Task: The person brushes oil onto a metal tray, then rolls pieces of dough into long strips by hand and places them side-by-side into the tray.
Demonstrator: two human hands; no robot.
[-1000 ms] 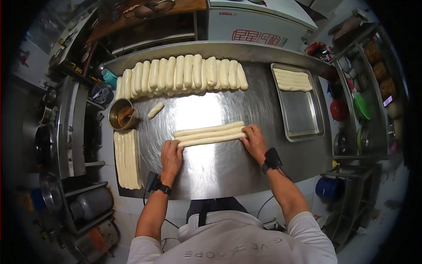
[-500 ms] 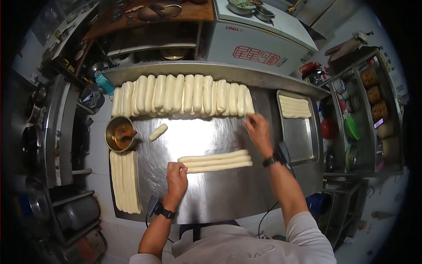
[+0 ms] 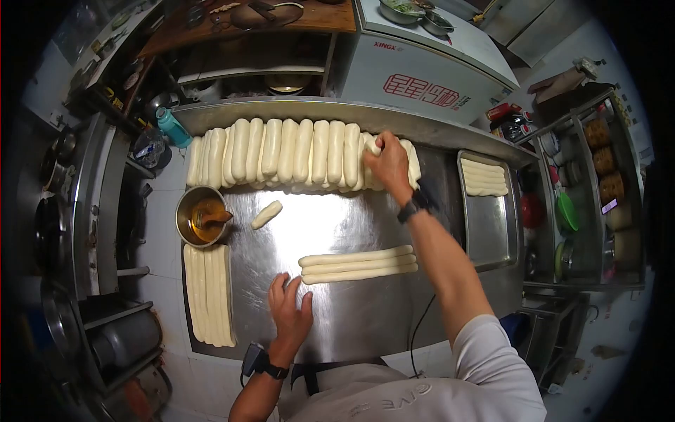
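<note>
My right hand (image 3: 389, 162) is at the right end of a long stack of pale dough rolls (image 3: 288, 151), its fingers closed round one roll. Three stretched dough strips (image 3: 358, 264) lie side by side on the steel table (image 3: 337, 316). My left hand (image 3: 290, 309) hovers by their left ends, fingers spread, holding nothing. A short dough piece (image 3: 266, 215) lies alone on the metal to the left of the middle. Beside it stands a metal pot (image 3: 181, 218) of amber liquid with a brown-looking utensil in it.
On the left, a tray holds long dough strips (image 3: 209, 295). At the right, a metal tray (image 3: 489, 235) has shorter strips (image 3: 484, 177) at its far end. A raised steel edge (image 3: 295, 109) runs behind the stack. A blue bottle (image 3: 172, 128) stands at the back left corner.
My right hand has moved away from me and onto the stack of dough rolls. My left hand has come off the strips' left ends and its fingers have spread. The view has shifted slightly.
</note>
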